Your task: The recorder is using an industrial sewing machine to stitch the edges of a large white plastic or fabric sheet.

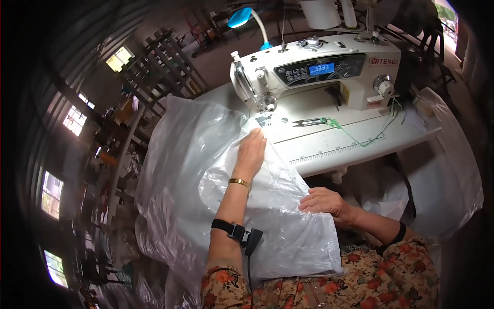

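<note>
A large sheet of thin white translucent fabric (195,170) lies over the left part of a white sewing table (355,136) and hangs down to my lap. My left hand (251,150) rests flat on the fabric, fingers pointing at the presser foot (266,117) of a white sewing machine (314,69). It wears a gold bracelet, and a black strap sits on the forearm. My right hand (324,201) lies flat on the fabric's near edge, below the table's front edge. Neither hand grips anything.
Small thread snips (309,122) and a loose green thread (360,138) lie on the table under the machine arm. A blue lamp (241,17) stands behind the machine. More white fabric (447,165) hangs at the right. Racks and shelves (164,67) stand at the left.
</note>
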Motion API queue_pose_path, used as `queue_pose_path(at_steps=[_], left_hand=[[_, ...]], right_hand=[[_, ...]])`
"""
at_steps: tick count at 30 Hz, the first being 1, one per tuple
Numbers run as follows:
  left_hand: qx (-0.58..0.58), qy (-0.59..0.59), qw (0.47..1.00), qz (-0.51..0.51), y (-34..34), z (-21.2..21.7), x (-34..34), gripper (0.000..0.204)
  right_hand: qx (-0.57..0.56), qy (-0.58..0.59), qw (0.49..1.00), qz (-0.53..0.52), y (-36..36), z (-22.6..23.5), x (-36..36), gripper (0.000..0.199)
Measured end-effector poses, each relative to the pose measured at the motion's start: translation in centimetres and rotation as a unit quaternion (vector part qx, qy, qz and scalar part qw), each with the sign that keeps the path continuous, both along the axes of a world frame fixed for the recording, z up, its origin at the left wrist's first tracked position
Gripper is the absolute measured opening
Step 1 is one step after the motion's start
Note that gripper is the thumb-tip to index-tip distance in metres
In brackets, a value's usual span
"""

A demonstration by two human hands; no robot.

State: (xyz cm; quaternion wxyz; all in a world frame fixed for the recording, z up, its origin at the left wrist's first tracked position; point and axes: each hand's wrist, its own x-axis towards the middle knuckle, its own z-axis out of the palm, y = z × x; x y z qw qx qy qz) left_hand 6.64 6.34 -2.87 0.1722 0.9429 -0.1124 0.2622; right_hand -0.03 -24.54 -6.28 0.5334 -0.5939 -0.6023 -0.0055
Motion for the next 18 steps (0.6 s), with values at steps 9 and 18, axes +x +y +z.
queue_pose_path(at_steps=[9, 18], left_hand=[[0.028, 0.085, 0.995, 0.039, -2.0, 2.2, 2.0, 0.039], [0.042, 0.069, 0.996, 0.028, -1.5, 2.2, 3.7, 0.041]], right_hand=[[0.065, 0.118, 0.99, -0.048, 0.2, -0.6, 0.8, 0.033], [0.071, -0.014, 0.993, -0.088, 0.6, -0.1, 1.7, 0.026]])
